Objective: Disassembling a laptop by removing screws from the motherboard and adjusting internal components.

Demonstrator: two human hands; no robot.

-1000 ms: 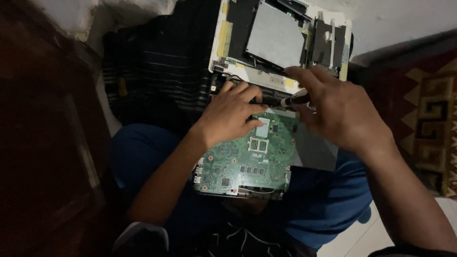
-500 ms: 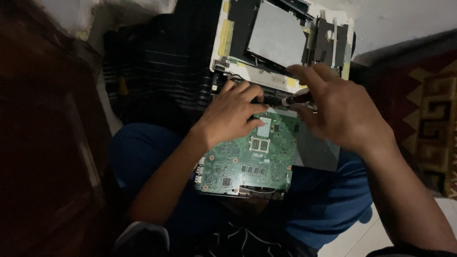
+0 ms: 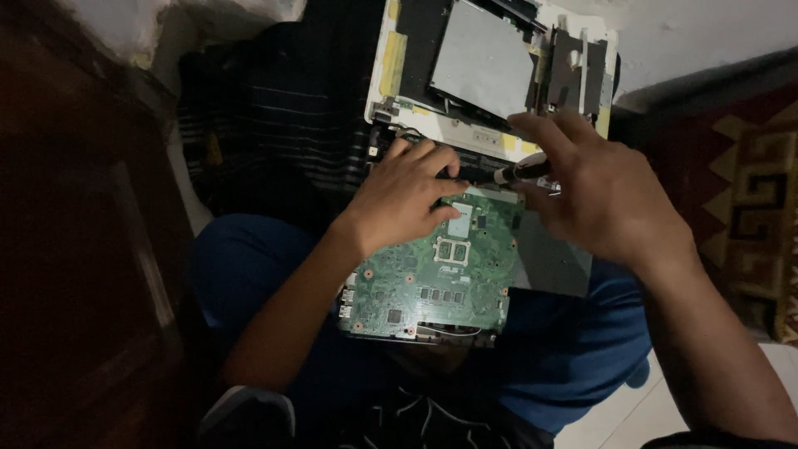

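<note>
While the left hand (image 3: pixel 407 195) presses flat on the green circuit board (image 3: pixel 432 278), already lifted out of the opened laptop shell (image 3: pixel 490 71), the right hand (image 3: pixel 603 195) pinches a screwdriver (image 3: pixel 519 172) at its upper edge.

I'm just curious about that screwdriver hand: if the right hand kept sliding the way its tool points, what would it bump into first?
The right hand aims its screwdriver leftward, so it would probably first meet the fingers of the left hand resting on the green circuit board, though depth is hard to judge.
</note>
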